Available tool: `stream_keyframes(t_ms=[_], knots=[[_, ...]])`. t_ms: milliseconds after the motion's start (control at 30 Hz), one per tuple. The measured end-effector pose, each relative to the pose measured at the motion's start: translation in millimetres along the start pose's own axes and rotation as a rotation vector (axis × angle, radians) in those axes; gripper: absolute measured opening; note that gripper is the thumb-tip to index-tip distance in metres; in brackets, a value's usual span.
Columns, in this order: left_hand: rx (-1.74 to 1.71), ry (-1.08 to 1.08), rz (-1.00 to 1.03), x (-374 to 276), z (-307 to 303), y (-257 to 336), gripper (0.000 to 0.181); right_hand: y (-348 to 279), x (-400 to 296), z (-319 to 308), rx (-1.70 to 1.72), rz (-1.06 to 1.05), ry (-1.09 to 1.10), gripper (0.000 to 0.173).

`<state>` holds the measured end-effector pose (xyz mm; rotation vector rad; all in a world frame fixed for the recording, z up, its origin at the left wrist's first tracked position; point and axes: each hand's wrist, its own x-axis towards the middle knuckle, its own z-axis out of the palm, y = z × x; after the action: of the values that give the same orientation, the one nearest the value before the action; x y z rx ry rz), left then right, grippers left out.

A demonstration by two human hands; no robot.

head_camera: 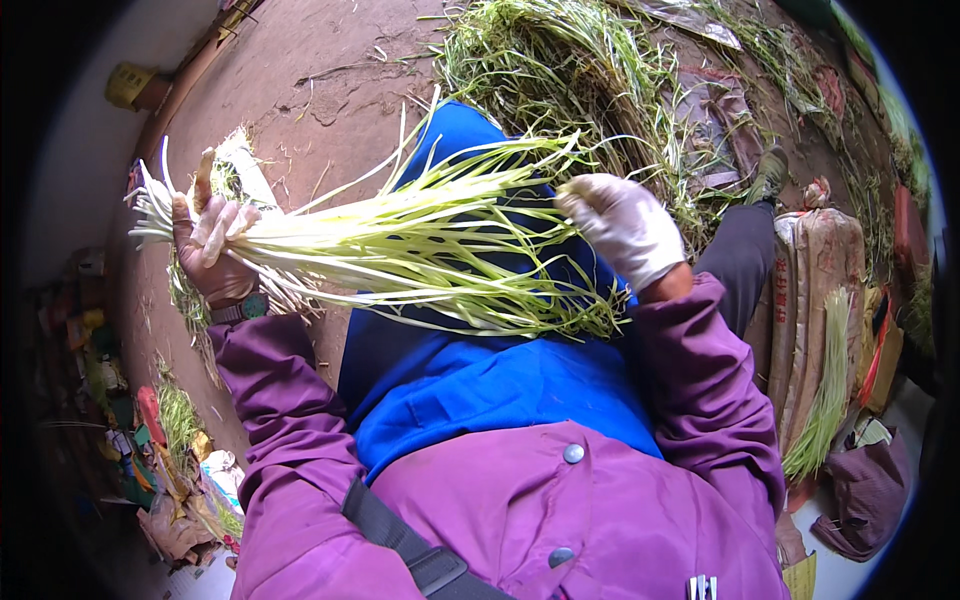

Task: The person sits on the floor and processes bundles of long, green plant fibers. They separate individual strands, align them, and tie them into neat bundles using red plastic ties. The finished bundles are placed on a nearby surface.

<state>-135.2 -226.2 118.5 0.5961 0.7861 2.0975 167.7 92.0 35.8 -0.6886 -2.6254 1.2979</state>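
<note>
My left hand (214, 247), in a thin translucent glove, grips a bundle of long chive-like stalks (390, 240) near their white ends. The bundle lies sideways over the blue apron (502, 382) on my lap, its yellow-green leaf tips spread to the right. Close to those tips is my right hand (626, 225), in a whitish glove with its fingers curled inward. Whether it pinches any leaves cannot be told. Below and behind my left hand, more pale stalks (289, 292) and a white-wrapped bunch (251, 172) are partly hidden.
A large heap of loose green leaves (555, 67) covers the earthen floor (337, 75) ahead. At right, a leg in dark trousers (739, 255) extends beside stacked brown sacks (817, 247) bearing writing; another stalk bundle (821, 405) rests there. Mixed scraps (187, 495) lie at lower left.
</note>
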Motion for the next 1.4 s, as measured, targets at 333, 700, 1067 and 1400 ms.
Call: stream_keyframes(t_ms=[333, 700, 1067, 1400], knots=[[-0.027, -0.017, -0.013, 3, 15, -4, 0.05, -32, 7, 38, 0.019, -0.269, 0.162, 0.026], [-0.02, -0.012, 0.025, 2, 14, -6, 0.052, -24, 11, 45, -0.128, -0.305, 0.265, 0.014], [0.071, 0.117, 0.027, 8, 15, -17, 0.057, -1, 15, 38, -0.357, -0.345, 0.323, 0.009], [0.069, -0.003, 0.039, 1, 3, 1, 0.056, 82, 10, -15, -0.441, 0.447, 0.066, 0.024]])
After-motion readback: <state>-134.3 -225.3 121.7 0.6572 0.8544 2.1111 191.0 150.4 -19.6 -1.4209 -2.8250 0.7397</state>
